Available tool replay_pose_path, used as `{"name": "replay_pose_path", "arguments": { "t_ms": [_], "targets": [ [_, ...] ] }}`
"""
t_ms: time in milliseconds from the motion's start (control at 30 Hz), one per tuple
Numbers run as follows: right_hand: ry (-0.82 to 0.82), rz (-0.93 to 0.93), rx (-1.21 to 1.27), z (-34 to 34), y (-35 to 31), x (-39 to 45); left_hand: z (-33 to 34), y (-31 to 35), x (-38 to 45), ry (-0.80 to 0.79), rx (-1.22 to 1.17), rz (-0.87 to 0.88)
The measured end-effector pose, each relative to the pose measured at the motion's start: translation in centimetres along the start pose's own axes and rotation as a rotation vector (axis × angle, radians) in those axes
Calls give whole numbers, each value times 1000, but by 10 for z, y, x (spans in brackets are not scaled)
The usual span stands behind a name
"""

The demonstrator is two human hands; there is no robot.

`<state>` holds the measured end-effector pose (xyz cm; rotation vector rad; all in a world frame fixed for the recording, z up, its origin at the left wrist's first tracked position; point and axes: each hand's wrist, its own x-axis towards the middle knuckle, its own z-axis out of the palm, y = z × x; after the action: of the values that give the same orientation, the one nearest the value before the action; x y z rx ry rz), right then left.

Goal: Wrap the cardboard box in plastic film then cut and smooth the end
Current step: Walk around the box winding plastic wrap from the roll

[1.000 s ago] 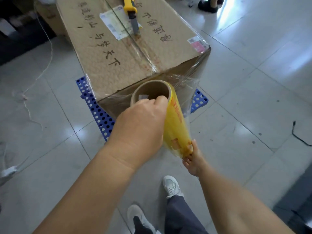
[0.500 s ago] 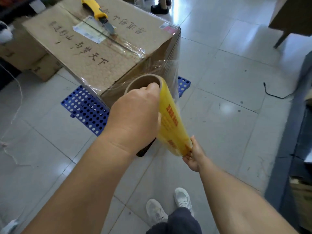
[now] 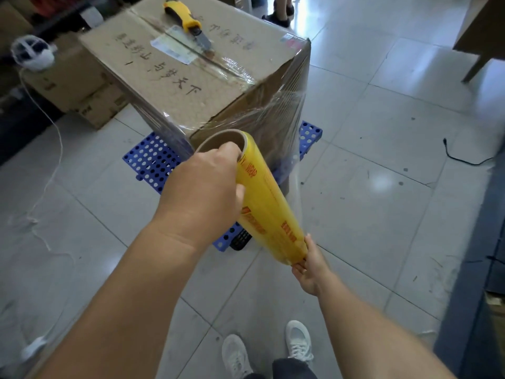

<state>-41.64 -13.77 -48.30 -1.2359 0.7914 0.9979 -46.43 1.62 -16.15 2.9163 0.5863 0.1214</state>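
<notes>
A large cardboard box (image 3: 191, 86) with handwritten characters stands on a blue perforated pallet (image 3: 150, 160). Clear film (image 3: 284, 116) clings round its sides and stretches from its right corner to a yellow film roll (image 3: 267, 212) held tilted in front of it. My left hand (image 3: 202, 192) grips the roll's upper end, fingers hooked into the cardboard core. My right hand (image 3: 308, 263) holds the lower end from below. A yellow utility knife (image 3: 187, 21) lies on top of the box with its blade out.
Smaller cardboard boxes (image 3: 76, 86) stand left of the big box. A white cord (image 3: 52, 149) trails over the tiled floor at left, a black cable (image 3: 461, 157) at right. Another person's feet (image 3: 278, 15) are behind the box. Wooden furniture (image 3: 478, 36) is at the upper right.
I have stepped to the right round the box's corner, carrying the roll along. More film is drawn across the near side. Both hands keep the same hold.
</notes>
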Motion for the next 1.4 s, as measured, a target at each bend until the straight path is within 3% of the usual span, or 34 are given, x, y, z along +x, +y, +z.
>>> {"name": "replay_pose_path", "arguments": {
  "t_ms": [767,1000,1400],
  "targets": [
    [-51,-110,181,121,131,-60,-43,-144,-35,-57,3,287],
    [-83,-117,202,180,144,-70,-53,-191,-18,-65,25,306],
    [3,-190,369,268,143,-53,-55,-257,28,-100,-37,434]
  ]
}}
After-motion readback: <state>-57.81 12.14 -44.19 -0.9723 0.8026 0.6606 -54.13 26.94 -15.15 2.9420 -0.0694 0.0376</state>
